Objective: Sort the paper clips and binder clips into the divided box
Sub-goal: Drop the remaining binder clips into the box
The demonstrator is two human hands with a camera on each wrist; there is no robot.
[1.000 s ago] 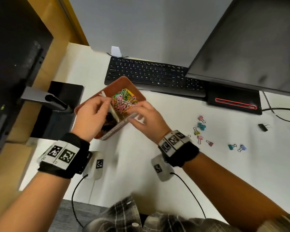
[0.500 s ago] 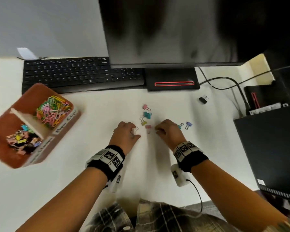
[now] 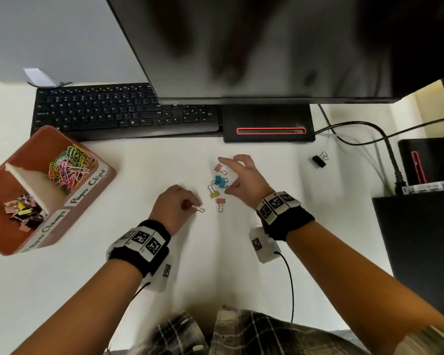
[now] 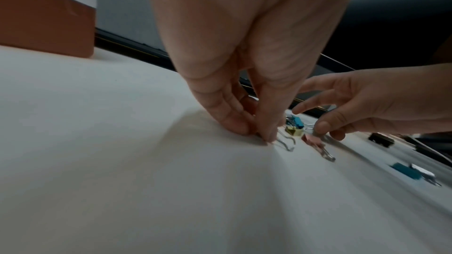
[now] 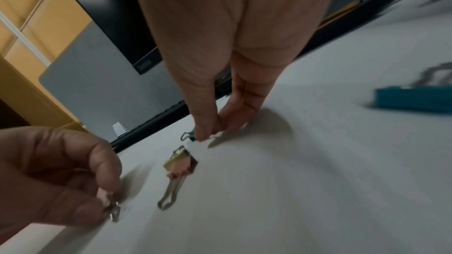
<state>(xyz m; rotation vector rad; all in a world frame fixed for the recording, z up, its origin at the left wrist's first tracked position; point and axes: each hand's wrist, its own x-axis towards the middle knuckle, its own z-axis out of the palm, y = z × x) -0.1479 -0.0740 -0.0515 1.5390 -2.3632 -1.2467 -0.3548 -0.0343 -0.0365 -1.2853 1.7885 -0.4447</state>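
The brown divided box (image 3: 40,129) stands at the left, holding coloured paper clips (image 3: 71,166) in the far compartment and binder clips (image 3: 23,211) in the near one. Loose binder clips lie mid-desk: pink (image 3: 218,167), teal (image 3: 220,181), yellow (image 3: 215,194) and another pink (image 3: 220,201). My left hand (image 3: 194,206) pinches a small binder clip (image 3: 200,209) against the desk; the left wrist view shows its wire handle (image 4: 286,144). My right hand (image 3: 224,175) hovers over the cluster with fingers spread and the thumb (image 4: 322,127) by the teal clip.
A black binder clip (image 3: 319,160) lies far right near cables (image 3: 356,124). A keyboard (image 3: 118,111), monitor (image 3: 267,47) and its base (image 3: 269,124) line the back. A black case (image 3: 420,239) stands at the right. Another teal clip (image 4: 406,171) lies right of my right hand.
Both hands left the box and came to the loose clips. The left hand keeps its pinch on a clip; the right hand moved from the near pink clip up over the cluster.
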